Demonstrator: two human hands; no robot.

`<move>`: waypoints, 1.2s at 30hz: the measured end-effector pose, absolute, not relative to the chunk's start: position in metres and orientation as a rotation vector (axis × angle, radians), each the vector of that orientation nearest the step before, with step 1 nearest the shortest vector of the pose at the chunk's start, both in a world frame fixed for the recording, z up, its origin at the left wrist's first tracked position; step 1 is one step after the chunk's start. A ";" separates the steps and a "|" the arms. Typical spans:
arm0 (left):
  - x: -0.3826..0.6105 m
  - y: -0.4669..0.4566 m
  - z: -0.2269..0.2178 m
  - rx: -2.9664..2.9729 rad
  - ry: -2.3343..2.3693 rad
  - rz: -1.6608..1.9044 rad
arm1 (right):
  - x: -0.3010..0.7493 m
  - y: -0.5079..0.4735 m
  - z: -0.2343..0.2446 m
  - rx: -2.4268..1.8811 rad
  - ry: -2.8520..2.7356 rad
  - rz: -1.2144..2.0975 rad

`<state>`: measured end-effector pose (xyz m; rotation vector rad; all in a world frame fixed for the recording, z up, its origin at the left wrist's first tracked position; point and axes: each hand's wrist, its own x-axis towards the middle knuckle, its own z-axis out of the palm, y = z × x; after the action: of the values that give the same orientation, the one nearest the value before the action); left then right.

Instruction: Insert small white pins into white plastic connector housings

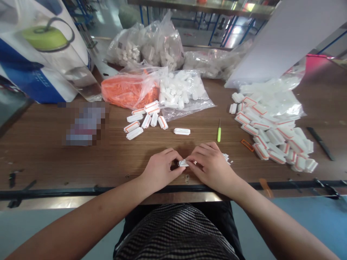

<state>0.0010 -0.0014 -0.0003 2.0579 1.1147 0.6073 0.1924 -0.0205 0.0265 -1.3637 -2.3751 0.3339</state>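
My left hand (pixel 160 169) and my right hand (pixel 211 164) meet at the near edge of the wooden table (pixel 48 155). Both pinch one small white plastic part (pixel 183 163) between their fingertips. A few more white bits (pixel 226 157) lie just behind my right hand. One white part (pixel 181 131) lies alone farther up the table. A small green-handled tool (pixel 219 134) rests to its right, and an orange ring (pixel 247 145) lies near it.
A cluster of white parts with orange rings (pixel 145 119) sits left of centre. A large heap of them (pixel 273 135) is at the right. Bags of orange rings (pixel 127 90) and white parts (pixel 181 90) stand behind. A dark blade-like tool (pixel 321 142) lies far right.
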 end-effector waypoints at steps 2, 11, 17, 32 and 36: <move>0.001 -0.001 0.000 2.054 1.118 0.613 | 0.194 -0.023 0.028 -1.354 -2.405 0.299; 0.001 -0.001 -0.002 2.070 1.144 0.608 | 0.188 -0.029 0.025 -1.293 -2.399 0.065; -0.001 0.000 -0.005 2.105 1.123 0.615 | 0.201 -0.034 0.024 -1.299 -2.285 0.108; -0.003 0.001 -0.006 2.153 1.110 0.626 | 0.309 -0.031 0.011 -2.015 -1.857 0.547; -0.002 0.001 -0.006 2.150 1.111 0.628 | 0.305 -0.028 0.012 -2.072 -1.898 0.530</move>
<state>-0.0025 0.0014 -0.0057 2.1500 1.1112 0.6279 0.3054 -0.0277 0.0118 -2.0716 -1.8978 0.5296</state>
